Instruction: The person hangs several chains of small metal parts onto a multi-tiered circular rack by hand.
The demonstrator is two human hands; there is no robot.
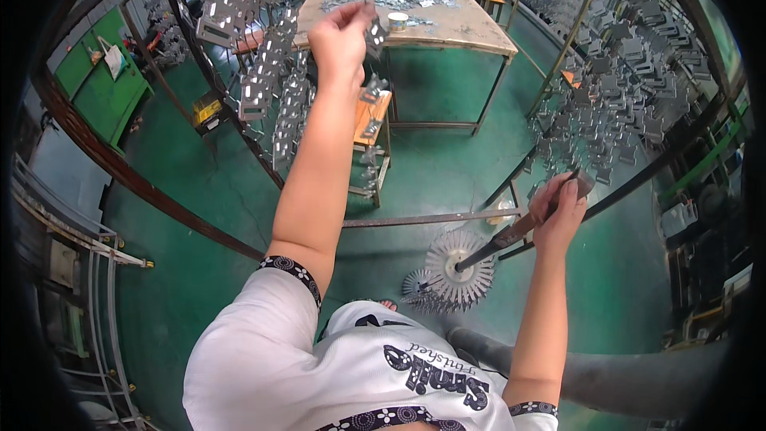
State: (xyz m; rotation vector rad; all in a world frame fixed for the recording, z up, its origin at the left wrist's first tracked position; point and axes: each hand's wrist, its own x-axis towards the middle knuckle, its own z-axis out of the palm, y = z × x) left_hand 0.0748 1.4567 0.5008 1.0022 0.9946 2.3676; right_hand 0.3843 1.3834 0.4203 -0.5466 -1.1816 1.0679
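My left hand (339, 36) is raised in front of the far table, its fingers pinched at the top of a hanging string of small metal brackets (371, 92). The string dangles below the hand, past a wooden stool, and its upper pieces are blurred. Lower and to the right, my right hand (556, 211) is closed around a rusty metal bar (511, 233) of the rack. Its fingertips are partly hidden. Just beyond it hang dense strings of grey metal brackets (610, 104). More bracket strings (275, 72) hang close to the left of my raised hand.
A worktable (479, 28) carries scattered metal pieces and a small white tub (397, 21). Below stand a wooden stool (371, 116) and a round stack of finned metal parts (460, 267). Rack rails (159, 199) cross around me. A green cabinet (100, 80) is at left; people are behind.
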